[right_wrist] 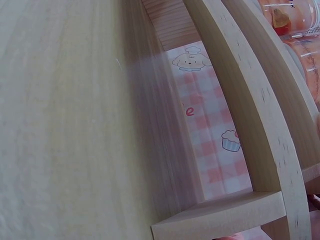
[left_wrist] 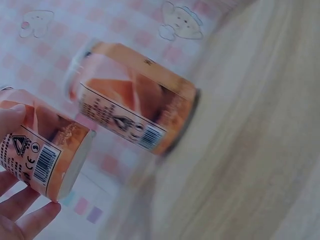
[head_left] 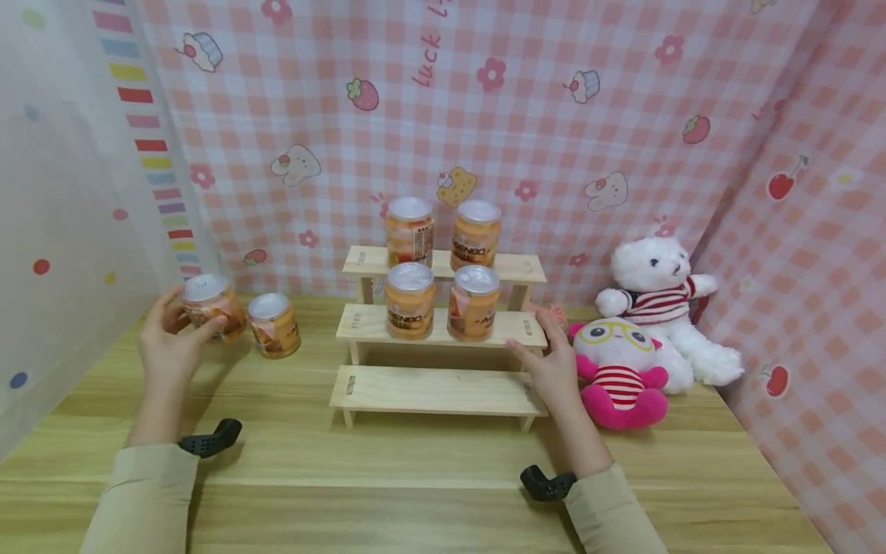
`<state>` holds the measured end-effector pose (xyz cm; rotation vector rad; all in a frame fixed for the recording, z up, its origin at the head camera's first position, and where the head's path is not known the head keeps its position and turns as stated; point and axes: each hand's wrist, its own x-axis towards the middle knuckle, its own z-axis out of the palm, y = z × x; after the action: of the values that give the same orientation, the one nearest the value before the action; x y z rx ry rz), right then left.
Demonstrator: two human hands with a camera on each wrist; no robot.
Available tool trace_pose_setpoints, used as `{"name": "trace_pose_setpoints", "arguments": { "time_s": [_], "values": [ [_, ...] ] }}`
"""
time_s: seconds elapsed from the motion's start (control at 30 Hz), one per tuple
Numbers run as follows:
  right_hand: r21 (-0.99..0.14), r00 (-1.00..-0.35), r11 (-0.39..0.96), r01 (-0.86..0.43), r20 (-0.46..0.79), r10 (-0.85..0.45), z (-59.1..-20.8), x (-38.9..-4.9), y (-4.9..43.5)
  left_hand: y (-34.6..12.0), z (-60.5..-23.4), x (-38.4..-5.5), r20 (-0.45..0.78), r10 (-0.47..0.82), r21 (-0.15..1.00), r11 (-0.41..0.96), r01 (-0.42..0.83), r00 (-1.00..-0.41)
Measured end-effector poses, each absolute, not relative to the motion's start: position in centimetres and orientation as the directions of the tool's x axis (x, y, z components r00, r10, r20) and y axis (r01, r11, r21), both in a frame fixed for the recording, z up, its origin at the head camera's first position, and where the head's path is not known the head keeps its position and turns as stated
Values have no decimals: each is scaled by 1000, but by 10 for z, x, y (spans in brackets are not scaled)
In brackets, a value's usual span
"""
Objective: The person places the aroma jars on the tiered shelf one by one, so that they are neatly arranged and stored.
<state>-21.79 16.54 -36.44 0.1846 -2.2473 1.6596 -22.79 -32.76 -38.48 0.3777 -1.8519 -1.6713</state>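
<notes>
On the left, my left hand (head_left: pixel 166 346) grips an orange-labelled can (head_left: pixel 231 304) with a silver lid, thumb on the near side and fingers round the far side. The left wrist view shows this held can (left_wrist: pixel 37 142) tilted, its pale bottom visible. A matching can (head_left: pixel 275 329) stands on the table just right of it. My right hand (head_left: pixel 559 377) holds the right end of a three-tier wooden stand (head_left: pixel 436 390), thumb at the middle tier's front edge. Two cans (head_left: pixel 410 304) stand on the middle tier and two cans (head_left: pixel 475 238) on the top tier.
A pink plush toy (head_left: pixel 623 385) with yellow glasses sits right beside my right hand. Behind it leans a white teddy bear (head_left: pixel 654 269) in a striped top. A pink checked cloth (head_left: pixel 443 123) hangs behind the wood-grain table (head_left: pixel 388 492).
</notes>
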Motion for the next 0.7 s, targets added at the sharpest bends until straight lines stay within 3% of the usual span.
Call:
{"name": "trace_pose_setpoints", "arguments": {
  "time_s": [0.2, 0.53, 0.7],
  "values": [
    [-899, -934, 324, -295, 342, 99, -364, -218, 165, -326, -370, -221, 239, -583, 971, 138, 196, -777],
    [-902, -934, 305, -305, 346, 90, -367, -220, 166, -308, -343, -211, 313, -547, 949, 218, 229, -777],
    [-906, -930, 279, -319, 356, 95, -384, -235, 174, -293, -328, -206, 336, -516, 942, 164, 294, -788]
  ]
}}
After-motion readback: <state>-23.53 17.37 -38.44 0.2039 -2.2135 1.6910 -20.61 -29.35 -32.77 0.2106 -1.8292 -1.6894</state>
